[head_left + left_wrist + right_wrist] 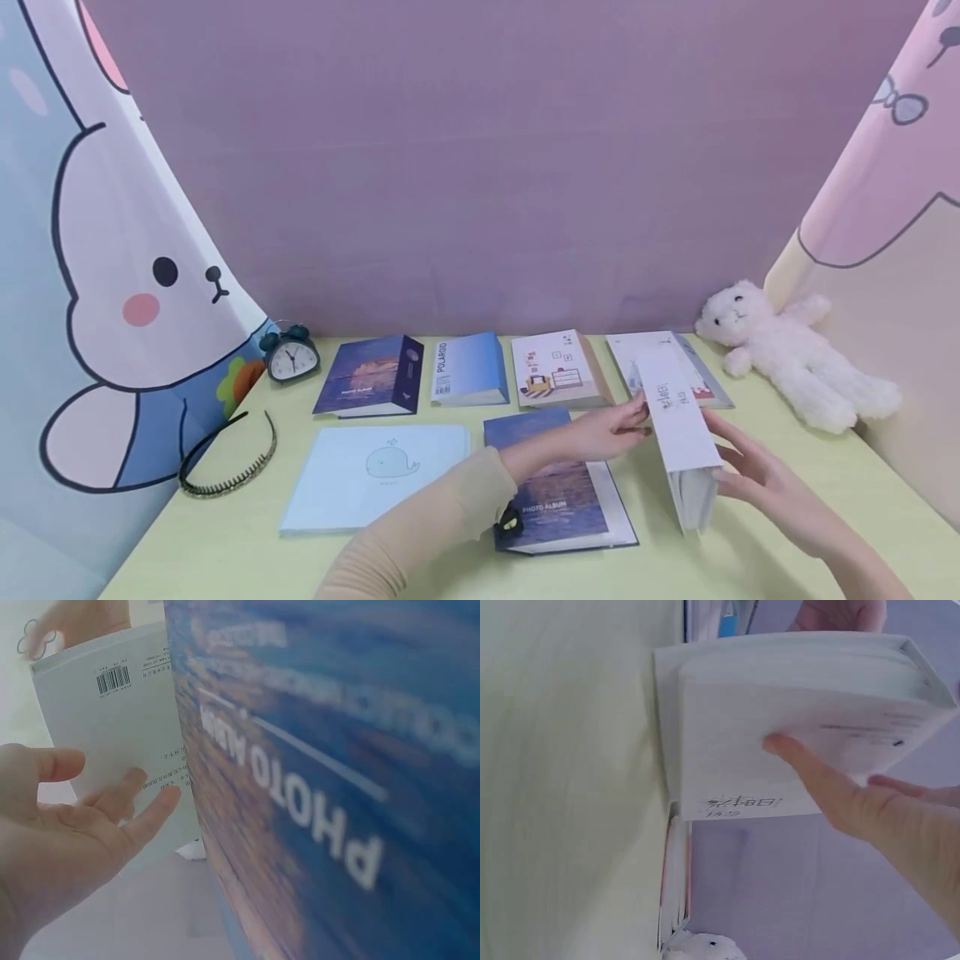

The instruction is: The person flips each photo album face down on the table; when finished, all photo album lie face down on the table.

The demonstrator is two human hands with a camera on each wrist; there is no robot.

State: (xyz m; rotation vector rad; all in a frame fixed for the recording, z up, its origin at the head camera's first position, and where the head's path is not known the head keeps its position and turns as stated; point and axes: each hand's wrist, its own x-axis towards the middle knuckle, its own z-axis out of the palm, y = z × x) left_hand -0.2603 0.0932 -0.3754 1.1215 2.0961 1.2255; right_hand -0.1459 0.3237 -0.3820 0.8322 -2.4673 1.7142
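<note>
A thick white album (682,417) stands spine up at the right of the table, its cover edges downward. My right hand (780,483) holds it from the right, the thumb (791,750) on the printed cover and the fingers by the spine. On the other side my left hand (603,433) reaches in, its fingertips close to the spine's edge. Those fingers (142,817) are loosely spread in front of the barcoded back cover in the left wrist view. Beneath the left forearm, a purple-blue photo album (555,500) stands tented, partly hidden by the arm.
Along the back stand a purple album (367,367), a blue Polaroid album (468,367), a room-print album (555,367) and another white album (626,350). A whale album (360,483) lies front left, near a headband (232,475) and alarm clock (292,358). A plush bear (802,358) leans back right.
</note>
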